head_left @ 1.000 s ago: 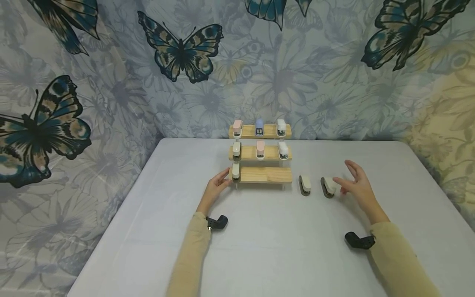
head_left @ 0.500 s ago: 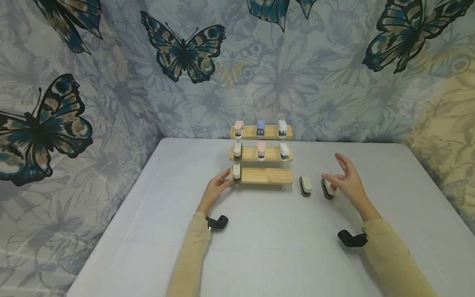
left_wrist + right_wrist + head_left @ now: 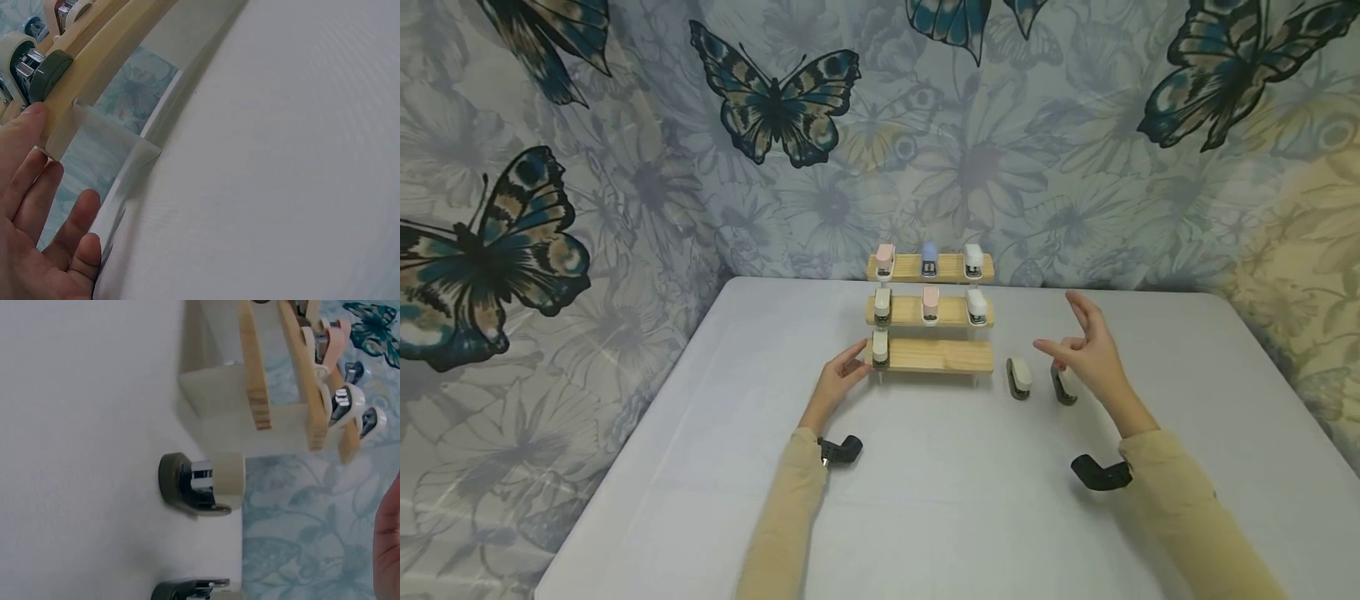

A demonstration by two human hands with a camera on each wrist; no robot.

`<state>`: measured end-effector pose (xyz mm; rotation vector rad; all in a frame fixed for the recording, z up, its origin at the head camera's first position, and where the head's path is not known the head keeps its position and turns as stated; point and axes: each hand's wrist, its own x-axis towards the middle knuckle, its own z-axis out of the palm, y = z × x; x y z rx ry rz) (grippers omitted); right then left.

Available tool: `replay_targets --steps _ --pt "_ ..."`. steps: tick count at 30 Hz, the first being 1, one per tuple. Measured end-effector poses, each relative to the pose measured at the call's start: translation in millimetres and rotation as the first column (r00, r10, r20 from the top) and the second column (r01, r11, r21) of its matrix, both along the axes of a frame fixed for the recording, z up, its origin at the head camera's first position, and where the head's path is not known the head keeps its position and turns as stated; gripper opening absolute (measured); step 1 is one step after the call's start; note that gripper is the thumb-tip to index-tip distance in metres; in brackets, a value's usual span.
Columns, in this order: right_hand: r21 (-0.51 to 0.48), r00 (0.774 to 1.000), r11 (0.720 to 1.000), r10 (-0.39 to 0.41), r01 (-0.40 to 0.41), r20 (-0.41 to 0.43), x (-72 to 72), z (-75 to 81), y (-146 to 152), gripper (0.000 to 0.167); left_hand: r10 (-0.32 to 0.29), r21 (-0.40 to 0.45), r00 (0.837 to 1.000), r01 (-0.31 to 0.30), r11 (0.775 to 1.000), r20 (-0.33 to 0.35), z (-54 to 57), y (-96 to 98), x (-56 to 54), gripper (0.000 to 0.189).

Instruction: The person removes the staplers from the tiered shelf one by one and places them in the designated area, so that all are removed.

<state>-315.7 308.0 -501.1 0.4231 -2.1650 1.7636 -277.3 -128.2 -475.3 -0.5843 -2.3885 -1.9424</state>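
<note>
A three-tier stand (image 3: 940,356) with wooden shelves holds several small staplers. At its lowest shelf's left end, my left hand (image 3: 835,385) pinches the board: in the left wrist view the thumb (image 3: 25,131) lies by a green-based stapler (image 3: 47,72), with fingertips under the board's corner. Two cream staplers with dark bases lie on the table right of the stand. My right hand (image 3: 1093,358) hovers above the farther stapler (image 3: 1065,390), partly hiding it, index and thumb extended and holding nothing. Its thumb points toward the nearer stapler (image 3: 1019,378).
The upper shelves bear pink staplers (image 3: 930,302), a blue stapler (image 3: 928,258) and white staplers (image 3: 973,260). A white-covered table (image 3: 940,500) spreads out under everything. Butterfly-printed cloth (image 3: 775,108) hangs behind and at the sides.
My right hand has moved left and away from me, passing over the farther cream stapler toward the nearer one. My left hand stays at the shelf end.
</note>
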Motion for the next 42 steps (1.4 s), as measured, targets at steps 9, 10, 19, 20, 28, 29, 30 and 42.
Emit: replay_targets --steps 9,10,19,20,28,29,30,42 --pt "-0.073 0.991 0.988 0.137 -0.136 0.008 36.2 58.9 -49.3 0.086 -0.005 -0.012 1.000 0.004 1.000 -0.010 -0.3 0.3 0.5 0.048" --pt "-0.073 0.990 0.987 0.142 -0.141 0.017 44.2 70.5 -57.6 0.085 -0.005 -0.012 1.000 0.005 1.000 -0.009 -0.2 0.4 0.4 0.048" --pt "0.038 0.987 0.989 0.142 -0.145 0.071 65.0 107.9 -94.9 0.085 0.008 -0.014 1.000 -0.008 1.000 -0.016 -0.2 2.6 -2.6 0.047" --pt "0.030 0.986 0.988 0.151 -0.154 0.070 64.7 108.1 -97.0 0.085 0.008 -0.013 1.000 -0.008 1.000 -0.015 -0.1 2.8 -2.9 0.047" --pt "-0.012 0.978 0.980 0.198 -0.197 0.072 61.8 110.0 -114.2 0.082 0.020 -0.016 0.999 -0.020 1.000 -0.030 1.1 2.0 -3.1 0.047" --pt "-0.010 0.977 0.979 0.202 -0.202 0.066 61.8 109.9 -116.5 0.082 0.021 -0.017 0.999 -0.021 1.000 -0.028 1.2 1.7 -2.9 0.047" --pt "-0.012 0.976 0.978 0.208 -0.208 0.058 62.2 109.9 -118.7 0.081 0.021 -0.018 0.999 -0.022 1.000 -0.024 1.3 1.6 -2.7 0.047" --pt "0.007 0.950 0.951 0.310 -0.310 0.028 74.8 116.7 -145.6 0.070 0.036 -0.018 0.998 -0.035 0.999 0.057 2.2 1.8 0.6 0.048"
